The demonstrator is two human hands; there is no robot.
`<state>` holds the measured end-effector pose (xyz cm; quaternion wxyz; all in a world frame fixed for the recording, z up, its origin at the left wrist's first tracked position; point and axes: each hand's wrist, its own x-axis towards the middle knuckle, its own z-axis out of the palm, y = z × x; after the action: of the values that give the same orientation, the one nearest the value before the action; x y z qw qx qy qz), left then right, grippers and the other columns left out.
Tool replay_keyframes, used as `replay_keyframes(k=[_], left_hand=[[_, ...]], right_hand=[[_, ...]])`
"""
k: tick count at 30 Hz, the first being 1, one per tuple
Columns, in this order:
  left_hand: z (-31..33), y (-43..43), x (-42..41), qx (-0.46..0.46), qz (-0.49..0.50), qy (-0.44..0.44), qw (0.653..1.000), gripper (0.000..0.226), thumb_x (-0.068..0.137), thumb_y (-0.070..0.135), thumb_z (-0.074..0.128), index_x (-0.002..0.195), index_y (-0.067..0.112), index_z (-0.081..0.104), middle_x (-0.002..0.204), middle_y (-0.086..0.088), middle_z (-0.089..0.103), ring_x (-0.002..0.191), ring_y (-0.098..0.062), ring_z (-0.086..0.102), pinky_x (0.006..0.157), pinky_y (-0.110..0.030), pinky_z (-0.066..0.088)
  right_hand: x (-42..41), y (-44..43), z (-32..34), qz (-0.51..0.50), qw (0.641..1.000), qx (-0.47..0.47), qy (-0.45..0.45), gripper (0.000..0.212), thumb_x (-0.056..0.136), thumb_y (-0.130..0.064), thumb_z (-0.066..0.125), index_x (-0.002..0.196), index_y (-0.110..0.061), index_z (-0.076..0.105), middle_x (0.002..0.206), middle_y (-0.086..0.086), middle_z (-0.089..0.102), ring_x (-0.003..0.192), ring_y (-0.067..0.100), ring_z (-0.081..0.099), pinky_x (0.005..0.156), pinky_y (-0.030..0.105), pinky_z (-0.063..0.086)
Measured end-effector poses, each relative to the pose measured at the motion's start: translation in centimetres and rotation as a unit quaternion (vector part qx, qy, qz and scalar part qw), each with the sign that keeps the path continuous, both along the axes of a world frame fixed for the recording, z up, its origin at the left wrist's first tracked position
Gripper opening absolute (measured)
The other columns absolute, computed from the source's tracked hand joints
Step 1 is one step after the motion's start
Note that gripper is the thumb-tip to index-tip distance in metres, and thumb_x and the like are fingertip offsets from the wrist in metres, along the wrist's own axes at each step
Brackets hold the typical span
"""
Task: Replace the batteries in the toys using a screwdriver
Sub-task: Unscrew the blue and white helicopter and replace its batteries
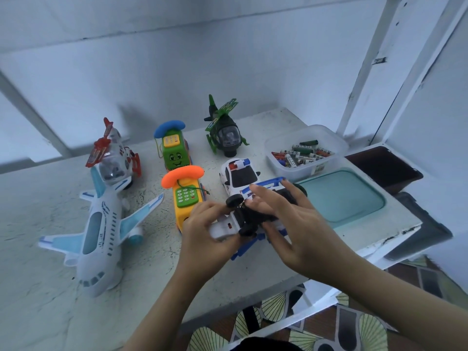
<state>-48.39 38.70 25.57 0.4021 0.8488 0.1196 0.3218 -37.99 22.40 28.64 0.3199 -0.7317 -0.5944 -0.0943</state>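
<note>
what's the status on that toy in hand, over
Left hand grips upturned white-and-blue toy, wheels up. Right hand open, fingers on its underside. No screwdriver in view; battery tub behind right.

Seems a home: fan-patterned yellow-and-black floor [276, 309], plain white walls [177, 72], worn white tabletop [38, 198] crowded with colourful plastic toys [174, 153].
</note>
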Motion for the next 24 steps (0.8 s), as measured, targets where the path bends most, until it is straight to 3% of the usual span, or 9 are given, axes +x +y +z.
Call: replay_keyframes(k=[2,4,7,10,13,16,18,22,24], left_hand=[[0.0,0.0,-0.1,-0.011,0.002,-0.001,1.000,0.030,0.064,0.023,0.080,0.093,0.019,0.071,0.087,0.014,0.061,0.084,-0.016,0.056,0.068,-0.035,0.046],[0.0,0.0,-0.2,-0.008,0.000,-0.005,1.000,0.033,0.064,0.033,0.078,0.092,0.017,0.071,0.088,0.016,0.061,0.084,-0.017,0.057,0.067,-0.036,0.047],[0.1,-0.1,-0.4,0.002,-0.003,-0.005,1.000,0.034,0.063,0.044,0.074,0.093,0.028,0.067,0.092,0.018,0.060,0.084,-0.012,0.055,0.066,-0.026,0.043],[0.1,0.0,-0.9,0.008,0.007,-0.004,1.000,0.036,0.063,0.047,0.074,0.094,0.030,0.067,0.090,0.018,0.060,0.086,-0.009,0.055,0.066,-0.025,0.043],[0.2,0.2,-1.3,0.000,0.011,-0.011,1.000,0.038,0.062,0.051,0.074,0.097,0.037,0.065,0.091,0.015,0.061,0.086,-0.010,0.056,0.066,-0.036,0.049],[0.2,0.2,-1.5,-0.003,0.015,-0.006,1.000,0.044,0.063,0.053,0.073,0.099,0.029,0.069,0.090,0.009,0.063,0.087,-0.018,0.057,0.067,-0.043,0.050],[0.3,0.2,-1.5,-0.003,0.012,-0.001,1.000,0.046,0.063,0.053,0.073,0.100,0.026,0.070,0.091,0.007,0.064,0.088,-0.019,0.058,0.068,-0.043,0.050],[0.4,0.1,-1.5,0.009,0.013,0.002,1.000,0.044,0.063,0.055,0.073,0.098,0.029,0.068,0.092,0.010,0.063,0.088,-0.016,0.058,0.068,-0.036,0.049],[0.5,0.1,-1.5,0.010,0.012,0.001,1.000,0.044,0.063,0.055,0.073,0.098,0.029,0.068,0.092,0.010,0.063,0.088,-0.016,0.057,0.068,-0.034,0.049]], right_hand=[[-0.1,-0.2,0.1,0.007,1.000,-0.015,0.002,0.065,0.089,-0.013,0.056,0.146,-0.022,0.025,0.123,-0.021,0.056,0.128,-0.012,0.038,0.120,0.028,0.011],[-0.2,-0.5,0.4,0.010,0.999,-0.006,0.042,0.056,0.092,-0.018,0.050,0.143,-0.024,0.030,0.121,-0.023,0.048,0.125,-0.023,0.027,0.115,0.014,0.016],[0.6,-1.0,1.0,-0.069,0.991,0.064,0.097,0.040,0.092,-0.017,0.042,0.132,-0.020,0.043,0.114,-0.011,0.053,0.106,-0.009,0.047,0.094,0.003,0.035],[3.1,-1.9,1.6,-0.179,0.979,0.096,0.019,0.032,0.084,0.001,0.045,0.112,-0.006,0.058,0.099,0.003,0.061,0.086,0.012,0.056,0.080,0.015,0.045],[5.4,-2.9,1.9,-0.247,0.968,-0.042,0.002,0.017,0.087,-0.010,0.048,0.096,-0.011,0.062,0.092,0.005,0.064,0.078,0.023,0.059,0.071,0.035,0.049],[5.7,-3.2,1.5,-0.282,0.909,-0.302,0.048,0.026,0.092,-0.044,0.049,0.091,-0.019,0.056,0.092,0.001,0.056,0.083,0.019,0.054,0.075,0.034,0.047],[5.5,-3.0,1.1,-0.284,0.869,-0.403,0.046,0.034,0.090,-0.054,0.050,0.086,-0.019,0.049,0.088,0.001,0.051,0.081,0.019,0.052,0.074,0.032,0.045],[5.7,-2.8,0.9,-0.296,0.863,-0.402,0.076,0.030,0.089,-0.046,0.057,0.081,-0.019,0.046,0.086,0.002,0.053,0.080,0.019,0.052,0.069,0.030,0.042],[5.9,-3.1,1.0,-0.306,0.879,-0.349,0.110,0.027,0.087,-0.041,0.060,0.080,-0.018,0.048,0.082,0.003,0.056,0.074,0.017,0.052,0.061,0.028,0.040]])
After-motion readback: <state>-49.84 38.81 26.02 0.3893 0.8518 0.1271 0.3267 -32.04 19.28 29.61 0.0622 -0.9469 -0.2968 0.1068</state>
